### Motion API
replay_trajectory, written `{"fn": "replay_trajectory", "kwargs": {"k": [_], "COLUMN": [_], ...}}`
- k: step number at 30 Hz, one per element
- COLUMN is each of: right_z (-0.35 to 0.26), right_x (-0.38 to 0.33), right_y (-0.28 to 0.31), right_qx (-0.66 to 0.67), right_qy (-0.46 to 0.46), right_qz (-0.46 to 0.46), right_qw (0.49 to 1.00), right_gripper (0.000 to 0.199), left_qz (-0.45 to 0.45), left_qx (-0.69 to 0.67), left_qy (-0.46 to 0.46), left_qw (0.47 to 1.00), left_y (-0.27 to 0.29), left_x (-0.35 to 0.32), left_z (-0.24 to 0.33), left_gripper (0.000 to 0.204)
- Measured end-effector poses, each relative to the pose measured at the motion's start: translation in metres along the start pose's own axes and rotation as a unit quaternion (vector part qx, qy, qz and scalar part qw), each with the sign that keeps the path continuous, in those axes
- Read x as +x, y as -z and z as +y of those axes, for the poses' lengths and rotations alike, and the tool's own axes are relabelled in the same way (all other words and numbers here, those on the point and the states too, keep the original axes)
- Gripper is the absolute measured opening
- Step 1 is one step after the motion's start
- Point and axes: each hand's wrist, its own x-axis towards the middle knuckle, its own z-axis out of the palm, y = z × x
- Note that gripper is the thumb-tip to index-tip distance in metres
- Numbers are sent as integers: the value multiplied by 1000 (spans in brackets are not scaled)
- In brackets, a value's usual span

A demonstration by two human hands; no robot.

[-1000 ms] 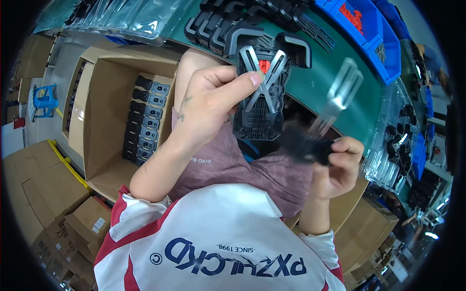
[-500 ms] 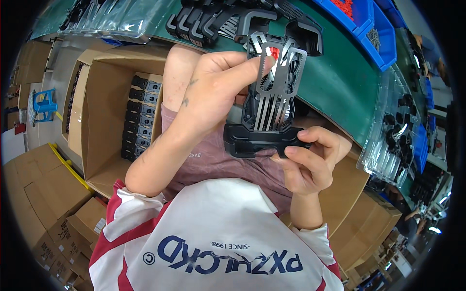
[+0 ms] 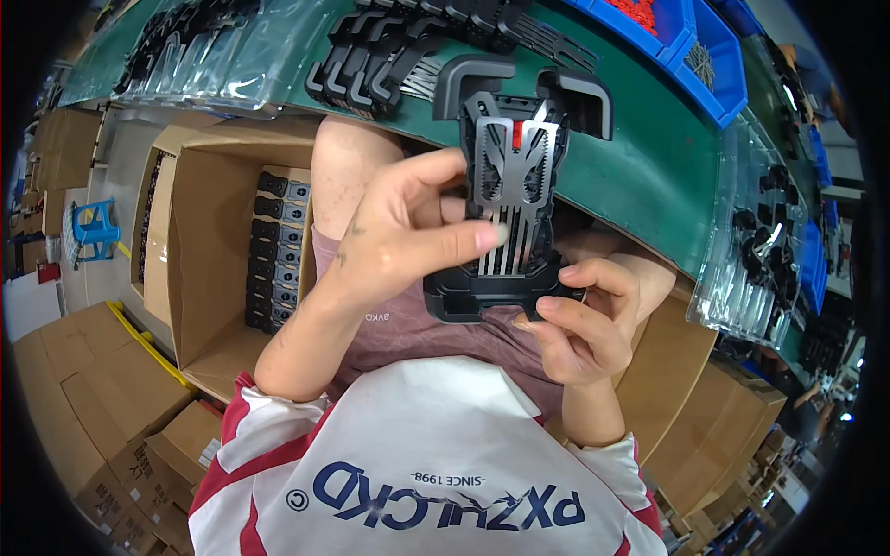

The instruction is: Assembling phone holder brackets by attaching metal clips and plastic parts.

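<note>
A black phone-holder-like clamp (image 3: 445,295) is held upright over my lap, with two hooked jaws spread at its far end and a wide black foot at the near end. Its face carries a silver metal plate (image 3: 514,185) with toothed edges, a small red piece (image 3: 517,135) at the top and several thin metal rods below. My left hand (image 3: 394,232) grips its left side, thumb across the rods and fingers partly hidden. With thumb and fingers, my right hand (image 3: 593,320) pinches the right end of the foot.
Similar black clamps (image 3: 371,69) lie in a row on the green bench (image 3: 640,176) ahead. Blue bins (image 3: 732,88) of red pieces and metal pins stand far right. Plastic trays of black parts (image 3: 756,250) sit right. An open carton (image 3: 213,250) at my left holds stacked parts.
My left thumb has gone from the red piece near the top down to the rods. The metal plate's toothed arms, earlier sticking out upward, now lie drawn in. My right hand keeps its pinch.
</note>
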Motion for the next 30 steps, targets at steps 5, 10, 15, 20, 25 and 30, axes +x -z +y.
{"fn": "replay_trajectory", "kwargs": {"k": [5, 10, 15, 20, 25, 30], "right_z": [0, -8, 1, -3, -2, -8], "right_x": [-1, 25, 57, 64, 67, 76], "right_y": [4, 15, 6, 4, 2, 0], "right_qx": [-6, 187, 247, 279, 290, 292], "right_qy": [8, -135, -300, -327, -329, -324], "right_qz": [-24, 17, -23, -16, -4, -5], "right_qw": [1000, 973, 921, 903, 899, 900], "right_gripper": [24, 46, 60, 59, 57, 59], "left_qz": [-17, -47, -72, -108, -128, -96], "left_qx": [-2, 8, 31, 26, -13, -68], "left_qy": [44, 45, 50, 67, -9, -83], "left_qw": [999, 998, 996, 992, 992, 990], "left_y": [4, 2, -9, -10, -2, -17], "left_x": [-4, -5, -9, -4, -2, 4], "left_z": [2, 5, 2, 6, -5, 0], "left_gripper": [50, 50, 50, 62, 84, 103]}}
